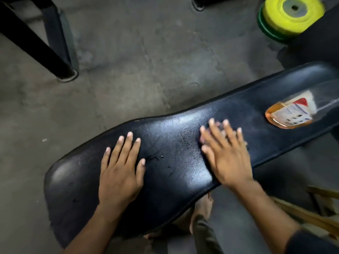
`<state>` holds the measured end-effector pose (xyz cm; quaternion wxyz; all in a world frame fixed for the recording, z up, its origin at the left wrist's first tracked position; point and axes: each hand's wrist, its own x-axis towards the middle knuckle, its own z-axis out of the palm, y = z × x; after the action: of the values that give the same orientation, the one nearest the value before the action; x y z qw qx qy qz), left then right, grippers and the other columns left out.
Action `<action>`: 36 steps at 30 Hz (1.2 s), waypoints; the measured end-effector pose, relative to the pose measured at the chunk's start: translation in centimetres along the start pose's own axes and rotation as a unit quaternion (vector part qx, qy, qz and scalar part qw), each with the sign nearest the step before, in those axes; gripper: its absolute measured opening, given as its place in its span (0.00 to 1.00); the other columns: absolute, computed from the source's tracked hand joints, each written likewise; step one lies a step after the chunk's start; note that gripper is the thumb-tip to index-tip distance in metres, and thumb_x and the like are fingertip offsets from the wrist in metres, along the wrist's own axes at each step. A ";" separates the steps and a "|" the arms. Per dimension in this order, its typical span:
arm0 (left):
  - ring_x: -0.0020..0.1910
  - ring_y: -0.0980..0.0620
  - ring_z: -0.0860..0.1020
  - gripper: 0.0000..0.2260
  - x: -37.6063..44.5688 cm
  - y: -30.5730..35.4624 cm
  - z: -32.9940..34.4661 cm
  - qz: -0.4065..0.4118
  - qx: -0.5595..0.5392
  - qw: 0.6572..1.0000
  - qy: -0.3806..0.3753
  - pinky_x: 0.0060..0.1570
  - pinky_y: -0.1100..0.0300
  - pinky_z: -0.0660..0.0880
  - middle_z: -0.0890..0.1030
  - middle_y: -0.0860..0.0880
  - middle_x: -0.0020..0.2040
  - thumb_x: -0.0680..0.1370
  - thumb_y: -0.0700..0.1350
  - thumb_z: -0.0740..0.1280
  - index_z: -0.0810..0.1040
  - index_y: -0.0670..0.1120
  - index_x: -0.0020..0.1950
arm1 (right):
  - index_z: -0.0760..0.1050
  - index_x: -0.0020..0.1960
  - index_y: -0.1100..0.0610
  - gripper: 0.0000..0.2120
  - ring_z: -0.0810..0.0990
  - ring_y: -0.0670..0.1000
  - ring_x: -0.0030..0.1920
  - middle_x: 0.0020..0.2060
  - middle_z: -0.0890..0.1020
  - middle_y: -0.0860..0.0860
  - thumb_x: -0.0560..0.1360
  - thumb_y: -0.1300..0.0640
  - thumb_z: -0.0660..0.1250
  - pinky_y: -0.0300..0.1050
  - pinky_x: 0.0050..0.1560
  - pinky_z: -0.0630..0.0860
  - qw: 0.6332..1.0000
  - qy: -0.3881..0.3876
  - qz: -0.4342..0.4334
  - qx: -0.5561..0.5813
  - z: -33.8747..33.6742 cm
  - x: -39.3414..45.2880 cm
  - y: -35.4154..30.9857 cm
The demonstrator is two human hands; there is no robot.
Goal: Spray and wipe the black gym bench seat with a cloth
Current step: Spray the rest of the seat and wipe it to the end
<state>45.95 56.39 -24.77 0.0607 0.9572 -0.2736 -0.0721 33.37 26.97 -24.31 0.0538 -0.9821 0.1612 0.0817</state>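
Observation:
The black gym bench seat [174, 149] runs across the view from lower left to upper right, and its vinyl is scuffed near the middle. My left hand [121, 171] lies flat on the wider near end with its fingers apart, holding nothing. My right hand [225, 153] rests flat on the seat's middle with its fingers spread, and it is blurred by motion. No cloth shows clearly under or beside it. A clear spray bottle [291, 114] with orange liquid and a white and red label lies on its side on the seat, to the right of my right hand.
The floor is grey concrete. A black equipment leg [36, 44] stands at the upper left. Yellow and green weight plates [286, 17] are stacked at the upper right. Wooden pieces [315, 213] lie at the lower right. My bare foot [201, 209] is under the bench.

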 end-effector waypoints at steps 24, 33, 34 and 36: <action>0.87 0.51 0.57 0.28 -4.3 -10.5 -0.7 -0.025 -0.036 0.998 0.041 0.84 0.44 0.57 0.60 0.50 0.87 0.85 0.54 0.56 0.65 0.48 0.84 | 0.56 0.89 0.51 0.31 0.48 0.65 0.89 0.89 0.54 0.51 0.89 0.41 0.49 0.69 0.87 0.50 0.997 0.027 0.070 0.022 0.7 6.9 -17.7; 0.87 0.50 0.56 0.28 -4.2 -10.2 -1.4 -0.029 -0.020 0.999 0.027 0.84 0.43 0.58 0.59 0.50 0.88 0.85 0.55 0.55 0.65 0.47 0.84 | 0.66 0.85 0.50 0.31 0.56 0.61 0.88 0.88 0.61 0.49 0.85 0.40 0.59 0.68 0.83 0.61 0.996 -0.023 -0.085 -0.003 2.1 -8.3 -14.9; 0.87 0.49 0.57 0.28 -4.2 -10.1 -1.4 -0.029 -0.016 0.999 0.025 0.84 0.43 0.58 0.59 0.50 0.87 0.85 0.55 0.55 0.65 0.47 0.84 | 0.68 0.85 0.51 0.31 0.57 0.62 0.88 0.87 0.62 0.49 0.85 0.41 0.58 0.69 0.83 0.62 0.998 -0.020 -0.060 -0.004 1.7 -7.4 -13.1; 0.86 0.48 0.58 0.28 -4.2 -10.2 -1.4 -0.029 -0.005 0.999 0.024 0.83 0.44 0.58 0.59 0.50 0.87 0.85 0.54 0.55 0.65 0.47 0.84 | 0.67 0.85 0.52 0.30 0.58 0.63 0.88 0.87 0.62 0.51 0.86 0.42 0.55 0.70 0.84 0.59 1.000 0.000 0.018 0.014 1.0 -3.5 -11.2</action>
<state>47.92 67.32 -24.59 0.0700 0.9659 -0.2437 -0.0523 33.61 38.72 -23.81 0.0662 -0.9781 0.1804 0.0803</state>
